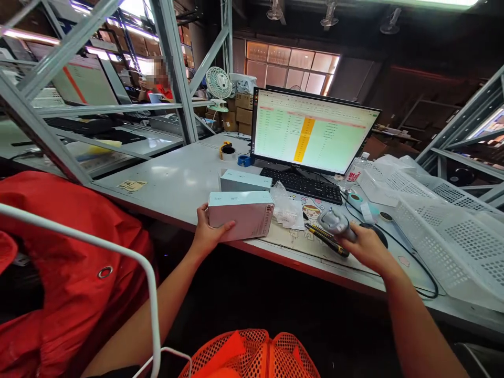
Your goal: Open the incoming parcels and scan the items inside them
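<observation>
The head camera stays near, behind and above the left hand [212, 230] and right hand [365, 245], facing forward and down.

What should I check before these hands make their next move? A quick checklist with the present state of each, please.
1. Left hand has hold of the front box: ok, thumb on its near face.
2. Right hand grips the grey scanner: ok.
3. Barcode on the box uncovered: ok, near a top corner.
4. Monitor lit: ok, showing a table.
5. Black-and-yellow tools well away from the scanner: not ok, they lie close beside it.
6. Scanner switched on: cannot tell.
</observation>
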